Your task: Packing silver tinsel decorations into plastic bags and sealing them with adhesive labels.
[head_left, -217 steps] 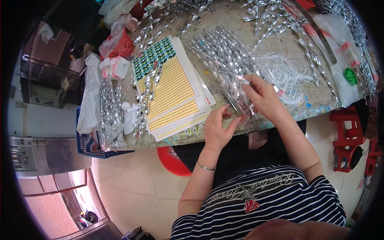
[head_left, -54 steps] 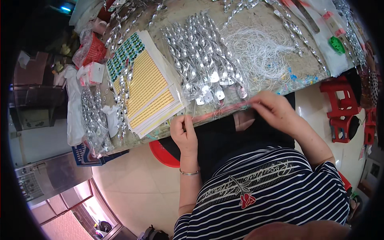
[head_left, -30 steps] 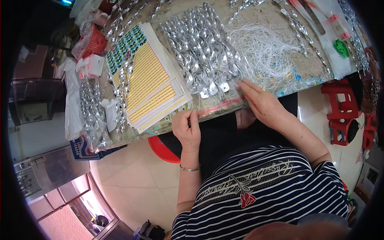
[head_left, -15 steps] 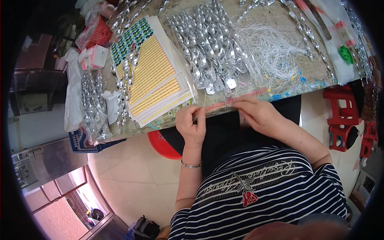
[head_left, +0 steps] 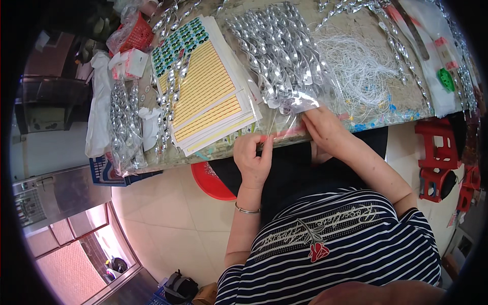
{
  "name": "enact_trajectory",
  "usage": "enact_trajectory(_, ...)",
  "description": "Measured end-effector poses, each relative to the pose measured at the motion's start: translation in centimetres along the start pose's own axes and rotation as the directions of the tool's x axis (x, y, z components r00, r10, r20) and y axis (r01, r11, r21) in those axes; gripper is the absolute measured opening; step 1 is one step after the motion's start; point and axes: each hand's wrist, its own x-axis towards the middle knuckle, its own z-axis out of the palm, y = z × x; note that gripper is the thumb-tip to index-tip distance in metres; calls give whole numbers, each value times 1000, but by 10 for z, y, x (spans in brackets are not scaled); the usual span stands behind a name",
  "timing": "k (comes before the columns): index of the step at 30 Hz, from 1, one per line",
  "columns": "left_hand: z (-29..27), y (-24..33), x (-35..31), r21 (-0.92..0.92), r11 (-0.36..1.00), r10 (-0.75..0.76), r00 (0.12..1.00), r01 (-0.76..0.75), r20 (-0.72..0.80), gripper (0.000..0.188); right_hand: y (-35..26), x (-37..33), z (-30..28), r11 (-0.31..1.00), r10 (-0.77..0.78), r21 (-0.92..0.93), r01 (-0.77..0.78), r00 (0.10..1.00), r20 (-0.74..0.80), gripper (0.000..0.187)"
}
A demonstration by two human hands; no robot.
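A clear plastic bag [head_left: 300, 107] of twisted silver spirals [head_left: 277, 56] lies at the middle of the table, its near end toward me. My right hand [head_left: 326, 128] is at that near end, fingers closed on the plastic; the fingertips are partly hidden. Just in front of the table edge, my left hand [head_left: 252, 158] is closed in a pinch, thumb against the forefinger. Thin pale string [head_left: 272, 124] runs from its fingertips up toward the bag. Between the two hands, a red strip [head_left: 292, 133] lies along the table edge.
Left of the bag lie stacked sheets [head_left: 208, 109] with yellow and green patterns. A tangle of white string [head_left: 358, 76] sits to its right. More spirals [head_left: 124, 117], a red basket [head_left: 138, 36] and a green object [head_left: 445, 80] are around. Red stools [head_left: 441, 142] stand at right.
My right hand has moved from the red strip up to the near end of the bag, whose plastic now bulges there. My left hand keeps its pinch; the whole view has shifted slightly.
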Motion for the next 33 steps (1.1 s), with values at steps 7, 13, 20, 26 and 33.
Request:
enact_trajectory(7, -2, -2, 2, 18, 999, 32, 999, -32, 11, 18, -3, -4, 5, 994, -96, 63, 86, 981, 169, 33)
enact_trajectory(13, 0, -3, -1, -34, 999, -8, 1000, 8, 0, 19, -4, 15, 25, 992, -124, 38, 121, 989, 78, 38)
enact_trajectory(20, -1, -4, -3, 19, 996, 85, 996, -85, 4, 16, -13, 14, 19, 989, -147, 23, 145, 981, 131, 38)
enact_trajectory(26, 1, -7, -5, 6, 998, 55, 998, -55, 14, 16, -23, -4, -11, 988, -153, 17, 152, 984, 89, 31)
enact_trajectory(33, 1, -4, -6, 2, 1000, 31, 999, -30, -9, 16, 2, -33, -70, 977, 69, -179, -113, 970, -235, 32)
